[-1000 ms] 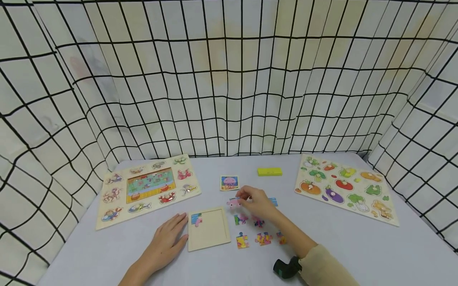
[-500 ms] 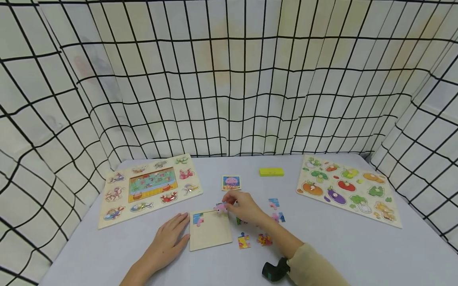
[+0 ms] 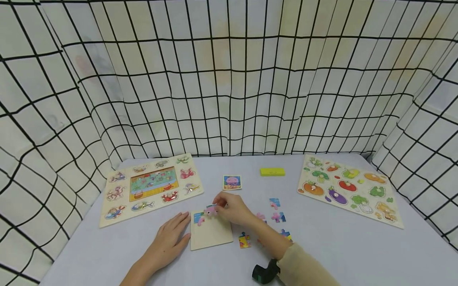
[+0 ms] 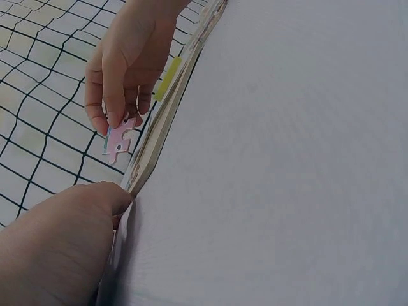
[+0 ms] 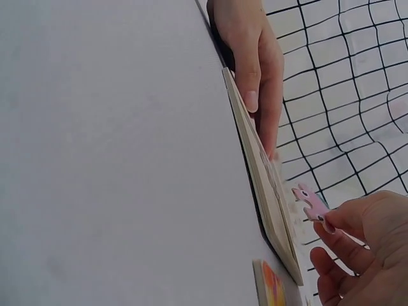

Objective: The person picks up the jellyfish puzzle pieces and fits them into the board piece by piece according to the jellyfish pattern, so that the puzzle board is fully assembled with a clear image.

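Observation:
My right hand (image 3: 234, 209) pinches a pink jigsaw piece (image 3: 211, 210) with printed eyes between thumb and fingers, over the top edge area of a square wooden puzzle tray (image 3: 212, 236). In the right wrist view the jigsaw piece (image 5: 313, 205) is tilted and raised above the tray (image 5: 258, 172). One blue-and-pink corner piece (image 3: 198, 218) lies in the tray's upper left corner. Flat on the table, my left hand (image 3: 168, 244) has its fingers extended, fingertips at the tray's left edge. Several loose jigsaw pieces (image 3: 245, 240) lie right of the tray, some partly hidden by the right forearm.
Behind the tray lies a jellyfish picture card (image 3: 232, 182), with a yellow block (image 3: 272, 172) farther right. A sea-animal puzzle board (image 3: 150, 206) is at left, a vegetable board (image 3: 348, 192) at right. Black-lined netting (image 3: 229, 79) encloses the table. A dark device (image 3: 264, 273) sits at the right wrist.
My right hand has carried the pink jigsaw piece leftward from among the loose pieces to over the tray. The left hand has stayed at the tray's edge.

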### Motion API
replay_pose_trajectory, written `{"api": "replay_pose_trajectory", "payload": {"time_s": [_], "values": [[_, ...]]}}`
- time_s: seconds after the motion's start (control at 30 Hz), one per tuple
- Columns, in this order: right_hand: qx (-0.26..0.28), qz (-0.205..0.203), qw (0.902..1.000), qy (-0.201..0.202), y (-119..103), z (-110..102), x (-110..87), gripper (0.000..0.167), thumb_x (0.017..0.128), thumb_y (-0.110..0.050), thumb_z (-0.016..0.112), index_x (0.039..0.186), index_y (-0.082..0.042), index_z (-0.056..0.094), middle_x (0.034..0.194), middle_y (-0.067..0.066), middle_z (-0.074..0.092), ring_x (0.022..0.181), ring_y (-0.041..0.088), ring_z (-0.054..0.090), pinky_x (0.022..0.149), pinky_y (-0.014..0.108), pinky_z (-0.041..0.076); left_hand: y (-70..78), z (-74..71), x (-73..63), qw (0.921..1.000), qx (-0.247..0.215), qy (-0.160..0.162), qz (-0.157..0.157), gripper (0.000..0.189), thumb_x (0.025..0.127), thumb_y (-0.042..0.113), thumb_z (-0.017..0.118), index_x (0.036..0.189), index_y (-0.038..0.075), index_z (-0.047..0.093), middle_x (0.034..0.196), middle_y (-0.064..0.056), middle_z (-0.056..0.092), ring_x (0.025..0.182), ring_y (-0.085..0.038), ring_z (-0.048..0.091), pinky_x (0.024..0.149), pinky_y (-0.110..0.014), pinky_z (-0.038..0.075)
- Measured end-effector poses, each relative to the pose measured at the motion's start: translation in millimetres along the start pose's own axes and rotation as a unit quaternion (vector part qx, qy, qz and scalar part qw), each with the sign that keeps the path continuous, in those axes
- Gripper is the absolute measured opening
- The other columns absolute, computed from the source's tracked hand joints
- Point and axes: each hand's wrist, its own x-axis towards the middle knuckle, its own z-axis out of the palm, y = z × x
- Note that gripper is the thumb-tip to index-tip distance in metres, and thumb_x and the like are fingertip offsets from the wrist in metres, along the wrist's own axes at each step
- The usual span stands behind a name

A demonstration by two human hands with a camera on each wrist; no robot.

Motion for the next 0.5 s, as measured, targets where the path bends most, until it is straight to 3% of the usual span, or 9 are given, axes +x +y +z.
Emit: {"api": "replay_pose_trajectory", "payload": {"time_s": [0.2, 0.5], "values": [[0.005, 0.022, 0.9997, 0.000, -1.2, 9.1, 0.4, 0.009, 0.083, -0.006, 0.063, 0.089, -0.013, 0.062, 0.075, -0.008, 0.057, 0.067, 0.007, 0.051, 0.058, 0.019, 0.047, 0.2, 0.2, -0.1, 1.0000, 0.003, 0.000, -0.002, 0.052, 0.089, 0.023, 0.058, 0.135, 0.001, 0.044, 0.142, -0.012, 0.037, 0.132, -0.032, 0.027, 0.102, -0.055, 0.020], [-0.043, -0.010, 0.9990, 0.006, 2.5, 13.6, -0.7, 0.009, 0.079, -0.006, 0.066, 0.086, -0.012, 0.063, 0.070, -0.010, 0.053, 0.067, 0.006, 0.046, 0.058, 0.017, 0.042, -0.7, 0.3, 0.0, 1.0000, 0.002, 0.000, -0.002, 0.052, 0.089, 0.023, 0.058, 0.135, 0.002, 0.044, 0.142, -0.011, 0.037, 0.133, -0.032, 0.026, 0.102, -0.055, 0.020]]}}
